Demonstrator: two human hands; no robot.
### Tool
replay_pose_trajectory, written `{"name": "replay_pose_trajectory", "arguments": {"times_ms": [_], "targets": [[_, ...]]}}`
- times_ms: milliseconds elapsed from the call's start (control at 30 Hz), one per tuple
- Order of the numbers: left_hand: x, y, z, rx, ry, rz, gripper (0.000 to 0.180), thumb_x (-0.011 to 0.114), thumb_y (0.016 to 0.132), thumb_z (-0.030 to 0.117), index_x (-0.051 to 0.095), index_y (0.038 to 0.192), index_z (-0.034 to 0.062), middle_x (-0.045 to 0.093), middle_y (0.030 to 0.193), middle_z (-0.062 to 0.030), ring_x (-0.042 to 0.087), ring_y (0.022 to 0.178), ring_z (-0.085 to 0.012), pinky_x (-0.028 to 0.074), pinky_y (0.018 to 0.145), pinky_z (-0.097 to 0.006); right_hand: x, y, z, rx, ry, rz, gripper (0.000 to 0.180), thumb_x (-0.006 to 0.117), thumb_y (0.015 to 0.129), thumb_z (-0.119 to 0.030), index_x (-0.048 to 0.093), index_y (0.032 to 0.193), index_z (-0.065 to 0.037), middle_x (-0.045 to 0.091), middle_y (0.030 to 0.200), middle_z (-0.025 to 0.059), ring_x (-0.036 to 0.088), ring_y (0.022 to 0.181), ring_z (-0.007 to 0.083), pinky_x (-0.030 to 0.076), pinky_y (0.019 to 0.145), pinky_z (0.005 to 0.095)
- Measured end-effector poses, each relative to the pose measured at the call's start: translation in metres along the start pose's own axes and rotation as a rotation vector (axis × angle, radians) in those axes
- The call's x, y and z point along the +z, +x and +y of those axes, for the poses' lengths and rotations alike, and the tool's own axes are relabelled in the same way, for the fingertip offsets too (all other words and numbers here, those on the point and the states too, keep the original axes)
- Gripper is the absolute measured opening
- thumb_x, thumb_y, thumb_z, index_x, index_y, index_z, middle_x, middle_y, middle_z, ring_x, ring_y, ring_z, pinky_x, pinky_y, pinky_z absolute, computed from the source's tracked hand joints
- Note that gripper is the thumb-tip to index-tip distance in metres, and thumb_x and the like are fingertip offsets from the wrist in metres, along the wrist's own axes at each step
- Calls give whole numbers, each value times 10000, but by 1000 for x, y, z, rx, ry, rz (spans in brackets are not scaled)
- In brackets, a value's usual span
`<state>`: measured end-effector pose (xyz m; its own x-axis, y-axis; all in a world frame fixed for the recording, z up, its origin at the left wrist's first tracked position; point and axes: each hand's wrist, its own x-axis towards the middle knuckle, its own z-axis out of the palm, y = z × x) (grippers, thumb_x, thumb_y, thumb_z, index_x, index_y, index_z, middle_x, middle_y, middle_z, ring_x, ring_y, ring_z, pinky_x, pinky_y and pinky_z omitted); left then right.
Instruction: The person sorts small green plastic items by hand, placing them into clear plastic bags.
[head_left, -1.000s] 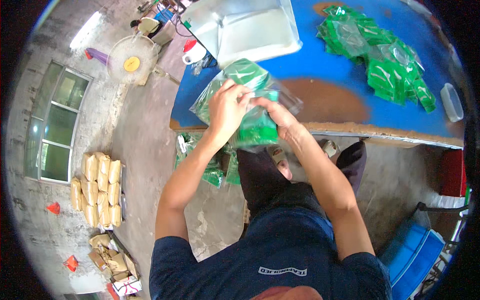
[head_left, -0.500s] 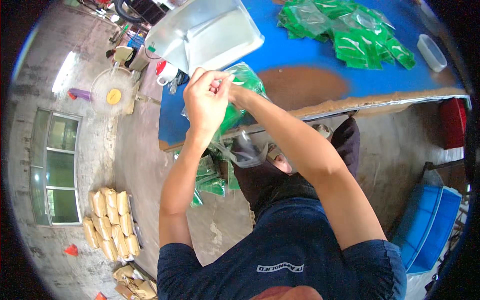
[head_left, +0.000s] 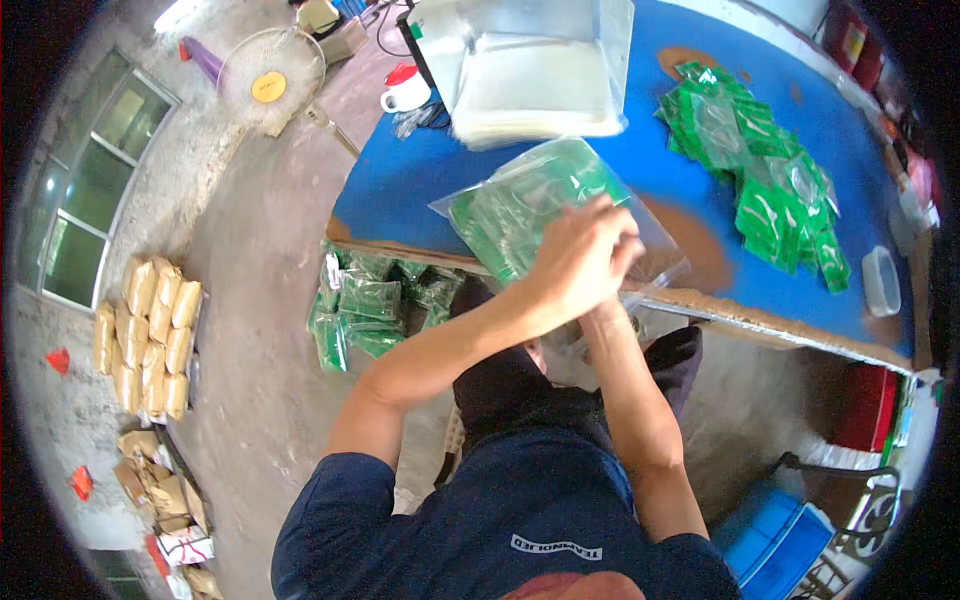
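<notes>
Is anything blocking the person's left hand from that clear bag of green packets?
Nothing visible. The left hand overlaps the right side of the clear bag; blur hides exact contact. The metal tray lies beyond the bag, not between.

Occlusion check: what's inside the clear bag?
Green packets show through the clear bag. The left hand covers part; contents there and beneath the top layer can't be seen.
</notes>
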<state>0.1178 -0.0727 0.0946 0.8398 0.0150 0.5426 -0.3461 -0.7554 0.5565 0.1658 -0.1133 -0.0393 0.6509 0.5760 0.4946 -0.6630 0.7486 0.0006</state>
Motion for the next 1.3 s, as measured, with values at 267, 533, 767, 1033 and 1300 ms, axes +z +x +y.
{"name": "replay_pose_trajectory", "arguments": {"times_ms": [267,533,767,1033,1300], "targets": [[-115,2,-191,-657,-495,-342,750,739,870,337,405,1463,22,447,1480,-127,397,1371,-221,310,1132,-351,76,26,-7,237,-539,641,720,571,933,-549,365,1452,-94,438,1427,115,440,1290,273,370,1071,469],[-109,-22,-193,-500,-693,-456,838,806,805,237,368,1480,2,445,1483,-121,397,1369,-214,303,1141,-347,76,40,-5,228,-390,590,789,497,914,-664,346,1481,-137,374,1502,92,316,1393,299,235,1128,552],[-105,-35,-172,-624,-588,-307,755,724,884,321,380,1475,4,464,1466,-106,415,1345,-196,291,1141,-339,96,48,1,366,-382,604,919,394,858,-803,355,1486,-133,392,1503,106,343,1384,330,243,1112,600],[-90,-33,-149,-702,-569,-269,659,648,937,340,417,1455,5,489,1444,-117,435,1333,-201,305,1124,-332,90,58,8,147,-365,692,837,406,860,-796,494,1386,-151,537,1375,90,490,1274,297,332,1091,554],[-94,-41,-150,-731,-519,-319,833,727,879,329,305,1482,-62,400,1494,-206,395,1375,-276,284,1149,-354,52,60,-76,630,-1716,583,713,497,933,-620,495,1414,-93,605,1202,121,566,1032,239,441,890,428]]}}
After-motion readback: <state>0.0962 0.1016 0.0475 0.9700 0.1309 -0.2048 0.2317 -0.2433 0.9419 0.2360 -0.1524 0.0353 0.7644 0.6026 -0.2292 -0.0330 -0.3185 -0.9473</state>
